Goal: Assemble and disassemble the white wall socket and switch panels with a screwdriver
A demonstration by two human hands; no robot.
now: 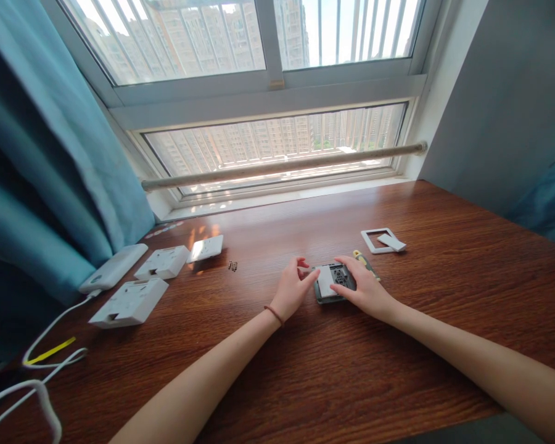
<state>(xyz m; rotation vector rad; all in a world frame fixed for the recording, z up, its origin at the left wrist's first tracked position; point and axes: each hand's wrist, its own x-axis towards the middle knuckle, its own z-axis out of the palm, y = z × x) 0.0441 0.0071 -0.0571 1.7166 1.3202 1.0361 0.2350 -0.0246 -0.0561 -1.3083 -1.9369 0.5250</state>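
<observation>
A wall switch [340, 276] lies on the wooden table between my hands, with its dark inner mechanism showing on the right half. A white rocker plate [325, 281] covers its left half. My left hand [293, 287] closes on the switch's left side, thumb on the edge of the white plate and fingers curled behind. Across from it, my right hand [363, 288] grips the right side between thumb and fingers. The fingers partly hide the switch's edges. Just behind my right hand lies a yellow-and-dark hand tool [365, 262], partly covered by it.
A white frame [366, 242] with a loose white rocker [391, 242] lies at the back right. Several small screws [232, 266] sit left of my hands. Farther left are white boxes [128, 303], a white plate [206, 248], a white device [113, 268] with a cable, and a yellow strip [50, 351].
</observation>
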